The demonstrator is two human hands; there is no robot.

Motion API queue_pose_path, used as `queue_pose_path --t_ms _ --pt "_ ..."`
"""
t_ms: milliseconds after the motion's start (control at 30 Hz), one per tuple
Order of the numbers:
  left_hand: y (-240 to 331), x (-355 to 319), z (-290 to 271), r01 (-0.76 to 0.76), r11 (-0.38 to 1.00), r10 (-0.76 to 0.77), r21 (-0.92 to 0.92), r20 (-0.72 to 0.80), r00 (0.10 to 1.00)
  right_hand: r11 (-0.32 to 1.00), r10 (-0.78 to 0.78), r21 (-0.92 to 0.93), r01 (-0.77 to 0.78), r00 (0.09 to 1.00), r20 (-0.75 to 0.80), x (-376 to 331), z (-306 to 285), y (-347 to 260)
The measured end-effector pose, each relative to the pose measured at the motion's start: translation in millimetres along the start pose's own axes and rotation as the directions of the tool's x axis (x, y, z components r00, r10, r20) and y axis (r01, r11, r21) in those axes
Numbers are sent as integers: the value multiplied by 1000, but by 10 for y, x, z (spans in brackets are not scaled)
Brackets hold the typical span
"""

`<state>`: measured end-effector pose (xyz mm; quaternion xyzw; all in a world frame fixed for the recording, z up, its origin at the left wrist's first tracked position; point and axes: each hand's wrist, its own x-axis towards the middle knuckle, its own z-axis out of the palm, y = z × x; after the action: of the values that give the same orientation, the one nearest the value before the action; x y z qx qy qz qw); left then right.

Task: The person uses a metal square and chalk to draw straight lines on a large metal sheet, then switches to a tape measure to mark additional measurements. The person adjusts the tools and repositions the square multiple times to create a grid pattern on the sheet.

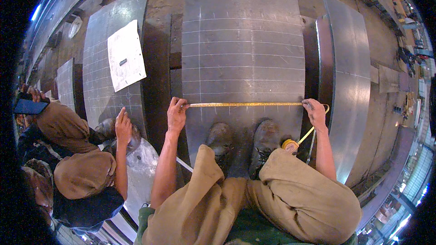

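Note:
A yellow tape measure blade (245,104) is stretched straight across the grey steel plate (243,77) that I squat on. At the plate's left edge, my left hand (177,112) pinches the end of the blade. My right hand (316,112) grips the blade at the right edge, fingers closed and thumb toward the plate. Past that hand the blade loops back down to the round yellow tape case (289,145), which rests beside my right boot (266,140). Thin white lines and short tick marks run across the plate, with handwriting at its far end.
On the left plate (97,63) lies a white drawing sheet (126,56). A co-worker squats there, one hand (122,127) pointing near the plate, the other holding a dark phone (31,105). Another plate (349,59) stands at right, with dark gaps between plates.

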<state>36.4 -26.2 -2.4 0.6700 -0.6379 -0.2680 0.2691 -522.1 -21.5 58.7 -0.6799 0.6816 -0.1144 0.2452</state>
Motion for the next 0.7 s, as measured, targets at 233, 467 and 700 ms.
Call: queue_pose_path --t_ms 233,467,700 --pt "20 4 -11 14 1000 -14 5 18 1000 999 -52 12 53 997 -58 2 47 36" --pt "38 6 -11 11 1000 -11 6 17 1000 991 -133 0 134 988 -76 -18 79 143" --pt "83 18 -21 -4 1000 4 6 28 1000 996 -92 1 92 995 -30 -29 30 87"
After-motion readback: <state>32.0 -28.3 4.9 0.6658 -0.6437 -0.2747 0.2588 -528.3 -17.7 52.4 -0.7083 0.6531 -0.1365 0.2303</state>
